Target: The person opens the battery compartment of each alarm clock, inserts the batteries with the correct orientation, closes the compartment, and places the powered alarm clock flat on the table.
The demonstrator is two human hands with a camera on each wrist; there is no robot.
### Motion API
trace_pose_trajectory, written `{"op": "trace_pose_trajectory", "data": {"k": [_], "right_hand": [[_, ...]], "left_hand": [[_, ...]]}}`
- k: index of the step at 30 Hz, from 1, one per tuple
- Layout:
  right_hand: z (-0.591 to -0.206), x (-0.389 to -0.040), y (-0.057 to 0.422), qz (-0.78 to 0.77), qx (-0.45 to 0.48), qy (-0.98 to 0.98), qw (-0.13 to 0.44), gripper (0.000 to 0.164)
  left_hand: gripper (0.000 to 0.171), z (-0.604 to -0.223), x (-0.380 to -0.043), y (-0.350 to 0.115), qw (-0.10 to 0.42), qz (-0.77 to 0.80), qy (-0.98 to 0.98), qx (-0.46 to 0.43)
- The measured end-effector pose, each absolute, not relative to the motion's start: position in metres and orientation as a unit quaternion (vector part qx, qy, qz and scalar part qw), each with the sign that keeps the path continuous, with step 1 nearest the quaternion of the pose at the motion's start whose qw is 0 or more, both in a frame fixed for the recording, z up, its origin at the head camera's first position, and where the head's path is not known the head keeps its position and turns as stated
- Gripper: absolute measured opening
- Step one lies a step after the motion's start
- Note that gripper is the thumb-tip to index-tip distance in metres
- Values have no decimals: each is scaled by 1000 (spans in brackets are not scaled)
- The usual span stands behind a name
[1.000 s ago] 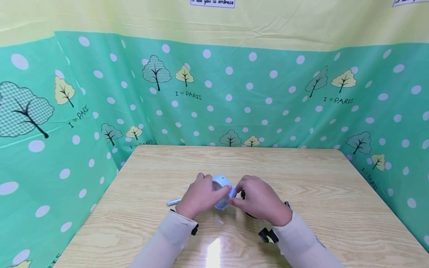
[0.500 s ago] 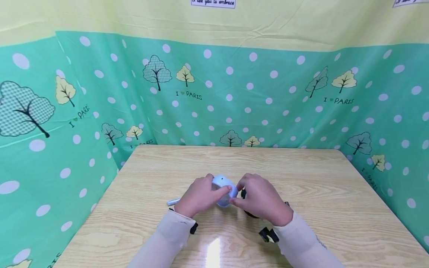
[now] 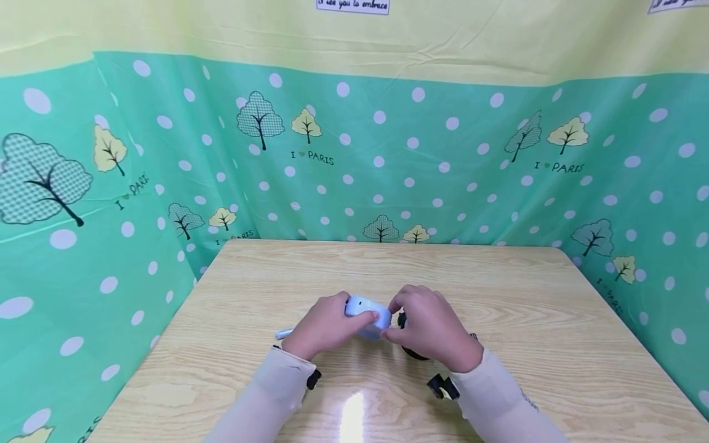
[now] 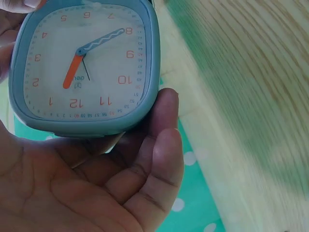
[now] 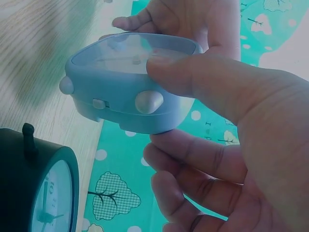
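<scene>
A light blue alarm clock (image 3: 368, 315) with rounded corners is held up between both hands. My left hand (image 3: 325, 323) grips it at one side, the thumb along its edge. The clock's face (image 4: 82, 63) shows upside down in the left wrist view, with an orange and a blue pointer. My right hand (image 3: 429, 326) pinches the opposite end, thumb over the front rim and a finger underneath, as the right wrist view shows. Two white feet (image 5: 148, 101) and a small white switch (image 5: 100, 103) are on the side turned to that camera.
A black alarm clock (image 5: 29, 179) stands on the wooden table (image 3: 249, 277) beside my right hand, mostly hidden by it in the head view. A small pale rod-like thing (image 3: 284, 333) lies left of my left hand. A dotted green curtain (image 3: 376, 154) hangs behind.
The blue clock has tilted, so its face is turned out of the head view and its side shows instead. My left hand has shifted slightly left; my right hand stays nearly in place.
</scene>
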State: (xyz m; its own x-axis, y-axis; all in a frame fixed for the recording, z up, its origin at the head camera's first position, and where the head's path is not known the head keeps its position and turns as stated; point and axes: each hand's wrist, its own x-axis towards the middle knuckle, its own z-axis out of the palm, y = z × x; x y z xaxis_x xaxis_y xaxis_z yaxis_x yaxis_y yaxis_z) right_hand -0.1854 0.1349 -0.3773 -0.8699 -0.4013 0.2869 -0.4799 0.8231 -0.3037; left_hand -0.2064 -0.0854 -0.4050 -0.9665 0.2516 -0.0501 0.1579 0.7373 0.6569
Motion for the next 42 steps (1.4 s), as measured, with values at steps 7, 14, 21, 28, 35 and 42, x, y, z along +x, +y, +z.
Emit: {"op": "trace_pose_trajectory", "data": {"k": [7, 14, 21, 28, 35, 42], "right_hand": [[-378, -185, 134, 188, 229, -948, 116, 32], [-381, -187, 134, 180, 236, -947, 120, 35], [-384, -187, 133, 180, 243, -945, 123, 36], [-386, -187, 132, 167, 254, -945, 122, 36], [-388, -187, 132, 153, 271, -942, 126, 39], [-391, -188, 132, 127, 287, -940, 137, 41]], "left_hand": [[76, -408, -211, -88, 64, 349, 926, 126], [75, -409, -210, -91, 69, 353, 924, 129], [72, -412, -209, -95, 71, 361, 921, 131], [77, -412, -208, -98, 78, 374, 913, 140], [90, -412, -210, -100, 84, 376, 911, 150], [97, -414, -212, -100, 94, 383, 905, 161]]}}
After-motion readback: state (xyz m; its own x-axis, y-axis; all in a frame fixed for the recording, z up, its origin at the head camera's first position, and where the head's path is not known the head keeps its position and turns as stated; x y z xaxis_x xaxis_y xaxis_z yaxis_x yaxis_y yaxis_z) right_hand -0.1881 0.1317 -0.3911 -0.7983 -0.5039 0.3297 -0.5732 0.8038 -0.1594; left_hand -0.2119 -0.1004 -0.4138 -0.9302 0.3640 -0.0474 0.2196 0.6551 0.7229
